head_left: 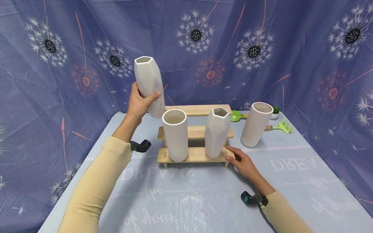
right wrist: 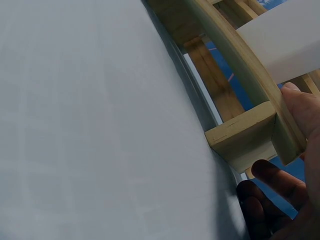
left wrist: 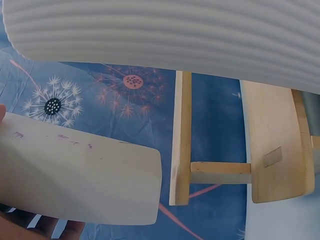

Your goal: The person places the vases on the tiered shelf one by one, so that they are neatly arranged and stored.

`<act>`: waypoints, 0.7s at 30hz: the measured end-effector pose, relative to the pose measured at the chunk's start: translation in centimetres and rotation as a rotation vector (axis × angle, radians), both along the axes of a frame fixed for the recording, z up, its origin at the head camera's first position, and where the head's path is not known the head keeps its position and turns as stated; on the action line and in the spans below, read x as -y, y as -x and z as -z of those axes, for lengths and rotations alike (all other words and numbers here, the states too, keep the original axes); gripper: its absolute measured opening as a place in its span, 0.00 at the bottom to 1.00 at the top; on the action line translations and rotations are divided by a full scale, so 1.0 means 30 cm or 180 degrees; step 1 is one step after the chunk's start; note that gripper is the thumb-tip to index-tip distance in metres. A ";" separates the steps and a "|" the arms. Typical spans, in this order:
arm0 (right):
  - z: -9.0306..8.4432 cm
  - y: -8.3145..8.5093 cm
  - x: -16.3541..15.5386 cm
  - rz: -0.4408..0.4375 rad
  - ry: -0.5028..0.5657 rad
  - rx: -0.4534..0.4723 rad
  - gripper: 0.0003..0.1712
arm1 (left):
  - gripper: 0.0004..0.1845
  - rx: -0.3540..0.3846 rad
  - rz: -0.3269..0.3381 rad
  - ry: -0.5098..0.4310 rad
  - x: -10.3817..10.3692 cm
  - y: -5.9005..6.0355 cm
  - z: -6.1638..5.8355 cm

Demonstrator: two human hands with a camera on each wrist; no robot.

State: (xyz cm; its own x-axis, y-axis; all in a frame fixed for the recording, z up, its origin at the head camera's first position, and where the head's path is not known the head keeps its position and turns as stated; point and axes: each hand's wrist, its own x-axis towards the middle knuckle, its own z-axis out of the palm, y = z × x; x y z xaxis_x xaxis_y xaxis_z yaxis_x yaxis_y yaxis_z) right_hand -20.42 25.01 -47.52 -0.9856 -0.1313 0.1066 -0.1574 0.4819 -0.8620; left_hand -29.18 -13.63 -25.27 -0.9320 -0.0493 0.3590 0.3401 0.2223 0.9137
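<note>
While the left hand point(head_left: 138, 101) grips a raised vase point(head_left: 149, 79) left of the wooden stand point(head_left: 196, 155) in head view, step looks like placing; left wrist: vase off stand, likely needs lowering; right wrist: right hand point(head_left: 244, 165) grips stand's end.

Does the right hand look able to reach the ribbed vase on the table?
Probably yes: no object shows between the right hand and ribbed vase, though the fingers must first release the stand.

Left grip point(head_left: 138, 103) curls higher than the right grip point(head_left: 242, 163)
</note>
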 end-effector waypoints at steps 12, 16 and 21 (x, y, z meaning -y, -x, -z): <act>0.005 0.002 0.001 -0.0014 0.0074 -0.0018 0.31 | 0.43 0.0055 0.0113 -0.0010 -0.023 0.024 -0.016; 0.004 0.002 0.000 -0.0008 0.0077 -0.0009 0.31 | 0.43 0.0081 0.0122 0.0054 -0.031 0.033 -0.016; 0.003 0.002 0.000 0.0001 0.0054 0.0014 0.31 | 0.43 0.0126 0.0152 0.0111 -0.043 0.045 -0.016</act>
State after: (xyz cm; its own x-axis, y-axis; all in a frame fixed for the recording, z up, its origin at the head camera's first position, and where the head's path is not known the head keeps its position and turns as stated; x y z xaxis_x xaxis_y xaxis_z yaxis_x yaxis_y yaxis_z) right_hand -20.49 25.02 -47.60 -0.9861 -0.1293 0.1046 -0.1536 0.4672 -0.8707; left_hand -30.53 -12.35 -24.80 -0.9466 0.0074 0.3224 0.3148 0.2386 0.9187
